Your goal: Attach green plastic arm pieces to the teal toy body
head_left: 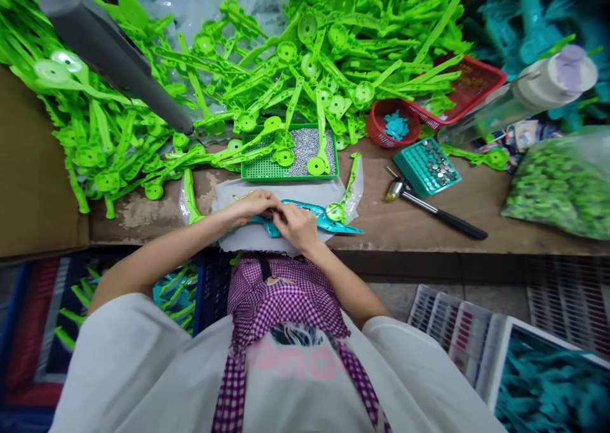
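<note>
Both my hands meet over a teal plastic part (pixel 328 221) lying on a grey cloth (pixel 241 198) at the table's front edge. My left hand (pixel 255 204) pinches its left end, and my right hand (pixel 298 225) presses on its middle. A green plastic part (pixel 344 198) with a round head lies across the teal piece's right end. Just beyond the hands sits a green tray (pixel 267 169) holding small silver bits and a few green parts.
A large heap of green plastic parts (pixel 295 52) covers the back of the table. A hammer (pixel 436 211), a teal tray of small discs (pixel 426 166), a red bowl (pixel 393 123), a red basket (pixel 464 87) and a bag of green pieces (pixel 562 185) lie to the right. Crates stand below.
</note>
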{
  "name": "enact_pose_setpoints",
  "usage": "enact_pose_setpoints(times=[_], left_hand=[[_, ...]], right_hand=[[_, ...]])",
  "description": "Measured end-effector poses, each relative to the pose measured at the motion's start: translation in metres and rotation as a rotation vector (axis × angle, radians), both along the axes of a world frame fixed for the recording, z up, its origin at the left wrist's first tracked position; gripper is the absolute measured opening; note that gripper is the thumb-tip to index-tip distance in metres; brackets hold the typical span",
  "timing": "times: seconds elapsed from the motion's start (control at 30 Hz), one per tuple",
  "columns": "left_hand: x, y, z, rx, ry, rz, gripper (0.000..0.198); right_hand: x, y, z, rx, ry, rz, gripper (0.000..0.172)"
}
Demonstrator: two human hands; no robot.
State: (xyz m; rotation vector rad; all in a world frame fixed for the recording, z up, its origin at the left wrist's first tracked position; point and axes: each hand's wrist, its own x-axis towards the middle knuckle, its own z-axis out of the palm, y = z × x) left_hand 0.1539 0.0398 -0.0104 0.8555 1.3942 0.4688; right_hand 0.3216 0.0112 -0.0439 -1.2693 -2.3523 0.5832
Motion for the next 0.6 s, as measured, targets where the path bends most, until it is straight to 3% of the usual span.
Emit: enact_pose_setpoints(times=[0.1, 0.2, 0.3, 0.47, 0.6], left_hand=[[-0.008, -0.011, -0.005, 0.227, 0.050, -0.142, 0.013], [-0.011, -0.035, -0.009, 0.719, 0.347, -0.272, 0.014], [-0.003, -0.062, -0.020, 1.122, 0.611, -0.317, 0.015], [0.014, -0.086, -0.046, 1.278, 0.718, -0.205, 0.018], [0.014, -0.082, -0.051, 1.318, 0.700, -0.245, 0.017]], right_hand=[[0.013, 0.006, 0.012, -0.170, 0.073, -0.153, 0.028], [0.025, 0.014, 0.022, -0.301, 0.118, -0.269, 0.027], [0.026, 0.024, 0.032, -0.369, 0.070, -0.266, 0.027], [0.014, 0.043, 0.045, -0.477, -0.051, -0.149, 0.026], [0.011, 0.054, 0.049, -0.504, -0.124, -0.101, 0.023]])
